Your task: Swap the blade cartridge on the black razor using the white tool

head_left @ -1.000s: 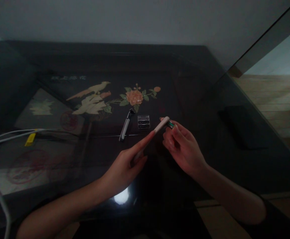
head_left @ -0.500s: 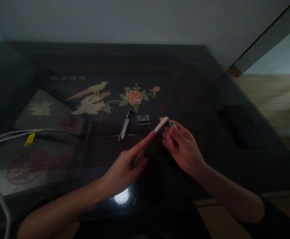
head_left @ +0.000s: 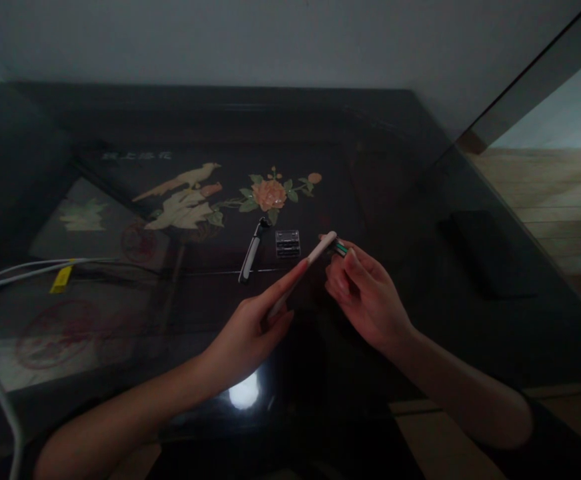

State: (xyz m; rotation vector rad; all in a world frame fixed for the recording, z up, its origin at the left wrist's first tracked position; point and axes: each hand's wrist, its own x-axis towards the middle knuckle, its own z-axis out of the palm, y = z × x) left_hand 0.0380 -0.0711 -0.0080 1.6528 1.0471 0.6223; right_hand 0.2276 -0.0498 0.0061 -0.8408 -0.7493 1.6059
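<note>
My left hand is closed around a slim white razor handle, its far end pointing up and to the right. At that end, my right hand pinches a small dark razor cartridge with a green strip. Whether the cartridge is joined to the handle or only touching it, I cannot tell. Just beyond my left hand, a second razor handle, white and black, lies on the dark table. Beside it sits a clear plastic case with dark cartridges in it.
The glossy dark table bears a bird-and-flower picture. White cables with a yellow tag run in from the left. A dark flat object lies at the right. A wall stands behind the table.
The green-striped cartridge shows a little more between the handle's end and my right fingers. My left thumb and fingers have shifted slightly; my right hand is nearly still.
</note>
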